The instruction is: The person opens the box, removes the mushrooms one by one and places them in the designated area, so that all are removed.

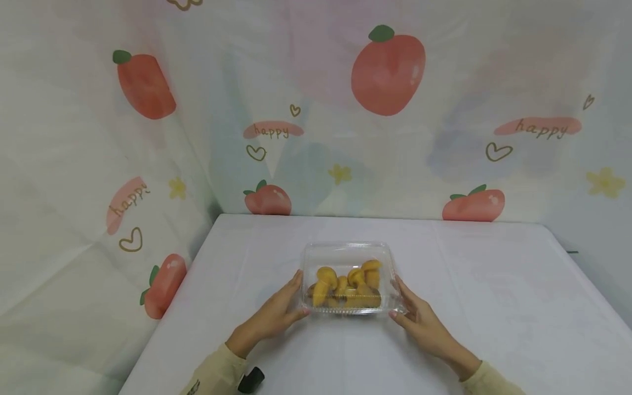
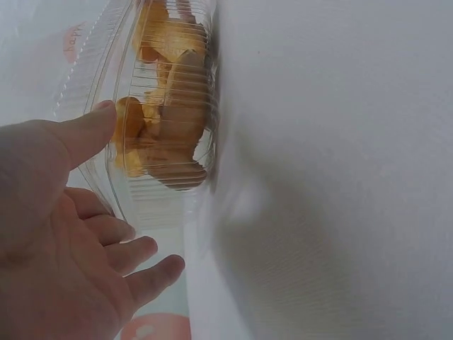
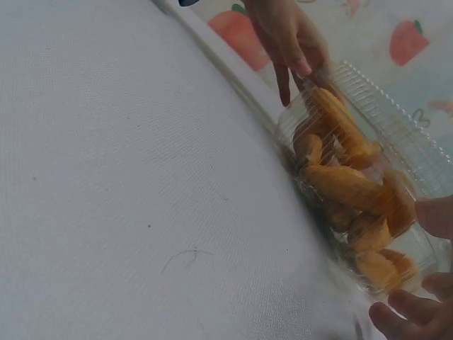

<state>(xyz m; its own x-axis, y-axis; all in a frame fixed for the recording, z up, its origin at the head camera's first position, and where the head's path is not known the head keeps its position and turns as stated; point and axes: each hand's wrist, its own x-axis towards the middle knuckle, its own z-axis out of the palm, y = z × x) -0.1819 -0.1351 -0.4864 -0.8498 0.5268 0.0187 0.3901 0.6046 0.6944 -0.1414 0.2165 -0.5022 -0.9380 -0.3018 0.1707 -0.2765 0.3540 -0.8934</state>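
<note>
A clear plastic clamshell box (image 1: 340, 253) sits on the white table, with several yellow-brown mushrooms (image 1: 323, 284) lying inside it. My left hand (image 1: 275, 311) grips the box's left end. In the left wrist view its thumb (image 2: 92, 131) presses the rim, and some fingers lie along the far side. At the opposite end, my right hand (image 1: 425, 325) holds the box between thumb and fingers. The right wrist view shows only part of that hand, at the right edge, with the mushrooms (image 3: 347, 185) visible through the ribbed wall.
The white tabletop (image 1: 494, 296) stretches out on both sides of the box. A small black object (image 1: 251, 380) lies by the left sleeve at the front edge. Behind the table hangs a cloth backdrop (image 1: 321, 71) printed with fruit and hearts.
</note>
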